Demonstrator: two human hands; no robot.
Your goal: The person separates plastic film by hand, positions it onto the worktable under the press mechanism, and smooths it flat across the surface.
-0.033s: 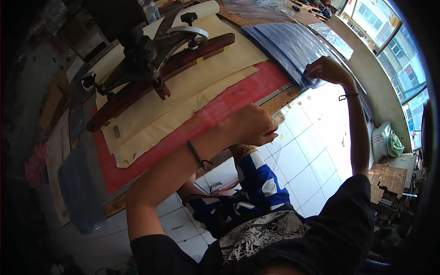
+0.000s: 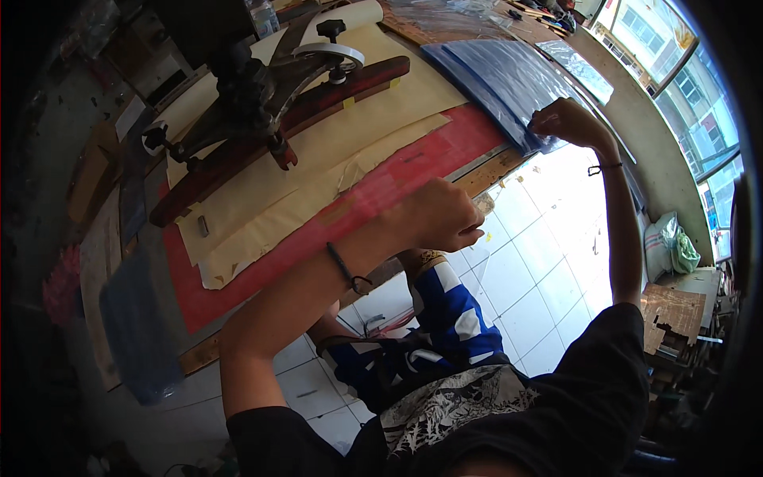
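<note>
My left hand [image 2: 445,216] is closed in a fist above the table's front edge, by the red sheet [image 2: 397,175]. Its inner fingers face away, so anything inside is hidden. Farther right, my right hand [image 2: 571,125] has its fingers curled together over the near corner of a stack of blue plastic-wrapped sheets [image 2: 497,83]. Whether it grips them or something small cannot be made out. Cream paper with torn edges [image 2: 262,230] lies on the red sheet. Across the paper stands a dark metal clamp frame [image 2: 262,103] with black knobs and a long dark red bar [image 2: 318,103].
A dark blue plastic-covered piece [image 2: 143,326] hangs over the table's left end. White floor tiles [image 2: 517,246] show between my arms. At right stand a white sack [image 2: 660,242], brown boards [image 2: 671,314] and a window. Small tools [image 2: 540,16] lie at the back.
</note>
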